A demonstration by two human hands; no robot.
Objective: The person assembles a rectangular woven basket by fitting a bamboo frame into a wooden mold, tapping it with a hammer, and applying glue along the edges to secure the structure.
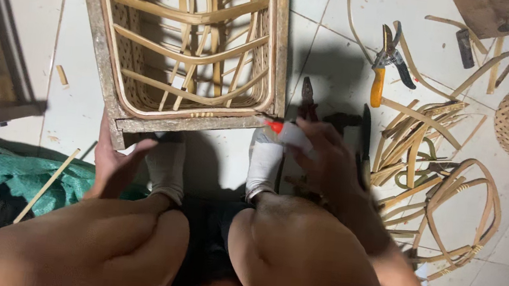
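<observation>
A person sits on a white tiled floor point(337, 64), knees up, feet in white socks. Between the feet rests a wooden frame point(276, 45) holding a half-woven bamboo basket point(188, 56). The left hand point(112, 163) grips the frame's near corner, fingers curled round the wood. The right hand point(322, 152) closes over a small white bottle point(289, 134) with a red tip, beside the right foot. Pliers point(306, 98) and a dark knife point(365, 135) lie touching or just beside that hand; orange-handled cutters point(386, 65) lie farther off. Risks, as a judgement: the hand could brush the knife edge, the bottle could drip on the sock, and the one-handed frame could tip. Loose bamboo strips point(427, 159) could snag.
</observation>
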